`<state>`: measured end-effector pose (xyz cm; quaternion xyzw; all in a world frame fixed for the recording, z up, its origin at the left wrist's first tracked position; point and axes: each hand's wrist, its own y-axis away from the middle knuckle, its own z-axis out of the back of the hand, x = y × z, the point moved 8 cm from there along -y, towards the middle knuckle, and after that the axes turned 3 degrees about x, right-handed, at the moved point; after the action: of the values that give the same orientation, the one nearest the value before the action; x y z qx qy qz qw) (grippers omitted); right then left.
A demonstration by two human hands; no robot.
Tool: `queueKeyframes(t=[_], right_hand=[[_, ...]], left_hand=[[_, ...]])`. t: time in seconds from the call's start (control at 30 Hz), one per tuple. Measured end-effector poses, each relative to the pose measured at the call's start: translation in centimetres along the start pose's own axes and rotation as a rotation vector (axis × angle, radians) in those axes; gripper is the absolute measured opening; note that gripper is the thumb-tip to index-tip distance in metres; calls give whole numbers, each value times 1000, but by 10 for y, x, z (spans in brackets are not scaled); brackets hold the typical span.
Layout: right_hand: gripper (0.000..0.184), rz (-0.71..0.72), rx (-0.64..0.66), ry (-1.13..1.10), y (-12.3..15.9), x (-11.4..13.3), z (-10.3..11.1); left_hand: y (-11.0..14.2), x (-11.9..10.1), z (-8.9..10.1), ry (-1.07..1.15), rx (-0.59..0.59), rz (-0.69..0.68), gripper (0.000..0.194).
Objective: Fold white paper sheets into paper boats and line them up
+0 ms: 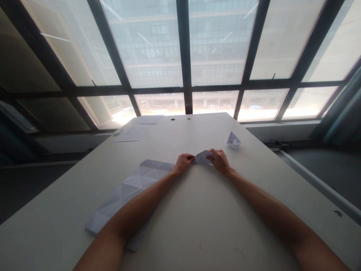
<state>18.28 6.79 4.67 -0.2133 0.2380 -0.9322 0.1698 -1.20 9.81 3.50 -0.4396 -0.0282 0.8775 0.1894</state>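
Observation:
A small folded piece of white paper [202, 157] is held up between my two hands, just above the white table [194, 203]. My left hand [184, 162] pinches its left corner. On the other side, my right hand [220, 160] grips the right edge, thumb below and fingers over the top. Under and beside my left forearm lies a larger creased sheet of paper [132, 184], marked with triangular folds and partly hidden by the arm. A folded paper boat [233, 140] stands on the table, beyond my right hand and to its right.
Flat white sheets [132, 131] lie at the table's far left. Two small dark spots, one a round hole [172, 119], sit near the far edge. Large dark-framed windows [158, 45] rise behind the table, and a curtain [341, 109] hangs at the right.

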Motion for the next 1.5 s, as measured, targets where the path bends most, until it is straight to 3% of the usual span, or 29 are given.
queueKeyframes(t=[0.23, 0.4, 0.57, 0.8, 1.07, 1.27, 1.5], right_hand=[[19, 58, 10, -37, -1, 4, 0], [22, 13, 26, -28, -1, 2, -2], [29, -92, -103, -18, 1, -8, 8], [29, -267, -333, -153, 4, -46, 14], [23, -309, -341, -425, 0, -72, -5], [22, -340, -405, -343, 4, -78, 1], [15, -386, -278, -345, 2, -81, -11]], left_hand=[[-3, 2, -2, -19, 3, -75, 21], [-3, 2, -3, -62, 24, -54, 19], [-3, 5, 9, -126, -84, 38, 16], [-4, 10, 11, -137, -129, 50, 15], [-6, 12, 10, -100, -146, -10, 13], [-6, 11, 8, -85, -130, -25, 12], [-6, 9, 7, -70, -111, -42, 11]])
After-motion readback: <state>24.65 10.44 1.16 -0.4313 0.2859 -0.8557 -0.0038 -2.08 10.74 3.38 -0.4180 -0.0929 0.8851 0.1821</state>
